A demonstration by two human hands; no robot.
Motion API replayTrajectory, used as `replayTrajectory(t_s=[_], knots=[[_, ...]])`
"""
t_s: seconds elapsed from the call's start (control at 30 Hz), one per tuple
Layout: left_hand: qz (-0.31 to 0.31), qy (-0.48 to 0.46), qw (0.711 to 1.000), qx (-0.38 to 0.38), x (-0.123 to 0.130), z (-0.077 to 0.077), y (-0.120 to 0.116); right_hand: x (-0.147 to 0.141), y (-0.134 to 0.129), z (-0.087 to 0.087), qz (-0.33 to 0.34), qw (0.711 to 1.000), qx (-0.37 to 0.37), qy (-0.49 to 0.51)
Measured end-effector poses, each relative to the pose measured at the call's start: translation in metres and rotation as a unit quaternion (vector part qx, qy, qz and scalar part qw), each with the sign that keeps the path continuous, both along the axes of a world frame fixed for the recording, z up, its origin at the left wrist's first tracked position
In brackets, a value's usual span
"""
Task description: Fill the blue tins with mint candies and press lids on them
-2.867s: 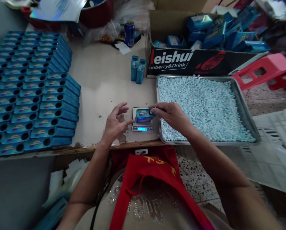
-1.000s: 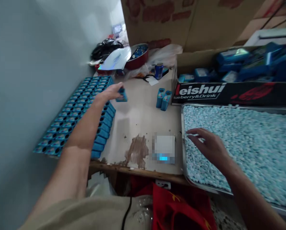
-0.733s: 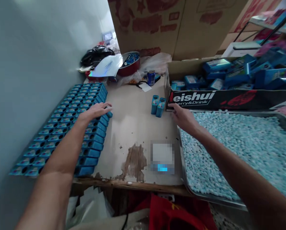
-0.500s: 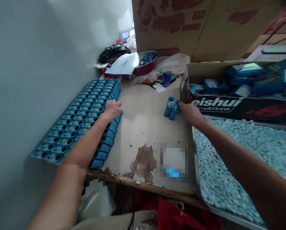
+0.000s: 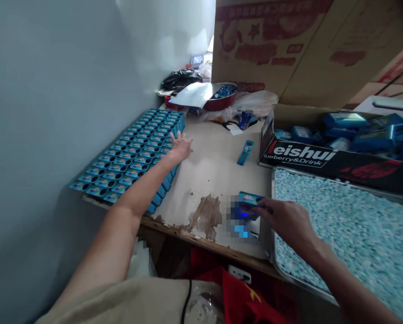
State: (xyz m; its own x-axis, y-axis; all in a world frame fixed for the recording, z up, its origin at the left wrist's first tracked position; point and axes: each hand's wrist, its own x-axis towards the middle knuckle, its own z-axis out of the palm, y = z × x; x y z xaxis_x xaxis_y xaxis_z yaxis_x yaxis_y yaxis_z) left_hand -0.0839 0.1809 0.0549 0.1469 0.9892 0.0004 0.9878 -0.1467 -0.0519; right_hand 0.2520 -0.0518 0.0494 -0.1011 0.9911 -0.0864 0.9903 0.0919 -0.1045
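Right hand: one blue box pinched at its right end by the grip. Box placed just left of the grip, at the scale; contact cannot be told, the scale being blurred. Long axis laid crosswise, far end pointed left. Step, as judged: weighing; a level set-down and loosened pinch would be called for. Beyond the grip: one standing box. Farther left: left hand, fingers spread, beside box rows.

You wear a beige top with shiny clear decoration, a thin black cord over it, and a red apron marked in yellow.
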Motion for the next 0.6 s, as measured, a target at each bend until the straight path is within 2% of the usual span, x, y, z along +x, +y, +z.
replayTrajectory(t_s=[0.1,0.2,0.3,0.37,0.5,0.6], knots=[[-0.063,-0.010,0.998,-0.017,0.029,-0.003,-0.045,-0.011,-0.023,-0.014,-0.013,1.000,-0.006,-0.021],[-0.102,-0.023,0.993,-0.049,0.048,-0.017,-0.098,-0.003,-0.037,-0.024,-0.042,0.998,0.040,0.010],[-0.112,-0.043,0.990,-0.076,0.047,-0.034,-0.146,0.034,-0.053,-0.041,-0.075,0.988,0.115,0.071],[-0.105,-0.059,0.989,-0.087,0.039,-0.042,-0.171,0.069,-0.064,-0.063,-0.063,0.982,0.157,0.087],[-0.089,-0.085,0.987,-0.100,0.030,-0.051,-0.196,0.127,-0.071,-0.125,0.059,0.984,0.153,0.064],[-0.097,-0.100,0.985,-0.105,0.035,-0.051,-0.198,0.145,-0.061,-0.153,0.109,0.984,0.133,0.035]])
